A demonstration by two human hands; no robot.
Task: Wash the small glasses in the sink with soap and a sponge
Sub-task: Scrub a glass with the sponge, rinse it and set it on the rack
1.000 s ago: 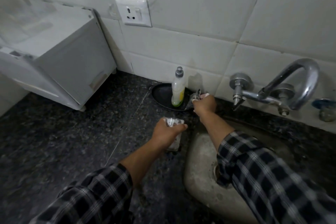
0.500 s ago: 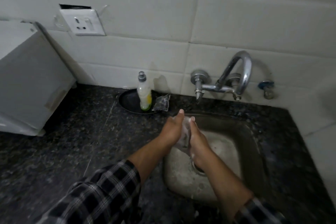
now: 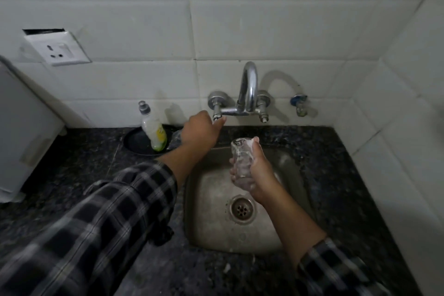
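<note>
While the right hand (image 3: 258,175) is gripping a small glass (image 3: 241,163) with fingers wrapped round it, tilted and held above the sink (image 3: 211,228), the left hand (image 3: 200,131) is reaching to the left knob (image 3: 217,115) of the tap (image 3: 248,89). Its fingertips are sitting at the knob, but its back is facing the camera, so I cannot tell if it is pinching or only touching. White foam is clinging to the glass and the right fingers, so soaping is looking done for this one. No water is showing from the spout, so I am judging that the rinse is still to come, then setting the glass down. No other glasses are showing, so how many are left is unclear.

The soap bottle (image 3: 153,127) is standing on a dark dish (image 3: 137,145) on the counter (image 3: 72,163), with a crumpled scrubber (image 3: 176,140) just beside it, partly hidden by the left wrist.

Compared with half a second ago, both hands are no longer pressing together on the glass. The left one is now off it and up at the tap, and the right is holding it alone, a bit higher and more to the right. The bottle and scrubber are staying put on the dish. The camera is now pointing more to the right, putting the tap mid-frame.
</note>
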